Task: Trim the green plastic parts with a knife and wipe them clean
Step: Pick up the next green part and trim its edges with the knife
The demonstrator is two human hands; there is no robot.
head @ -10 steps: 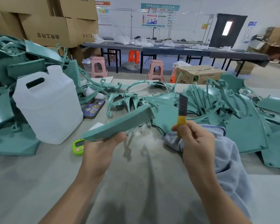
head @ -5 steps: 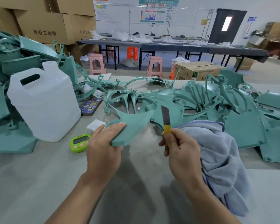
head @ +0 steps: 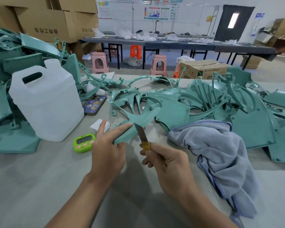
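My left hand (head: 108,150) grips a curved green plastic part (head: 138,123) just above the table, fingers along its top face. My right hand (head: 168,167) pinches a small knife (head: 143,139) with a yellow handle; its blade leans against the part's near edge. A grey-blue cloth (head: 220,155) lies crumpled on the table to the right of my right hand. A heap of green parts (head: 204,104) spreads across the back and right of the table, and another stack of green parts (head: 10,76) rises at the left.
A white plastic jug (head: 46,102) stands at the left, a green timer (head: 84,142) and a white block (head: 100,125) in front of it, a phone (head: 94,105) behind. Cardboard boxes (head: 48,18), pink stools (head: 99,63) and a long dark table (head: 171,43) fill the background.
My left hand has turned the green part and lowered it toward the table. My right hand has brought the knife down and left until the blade meets the part's edge.
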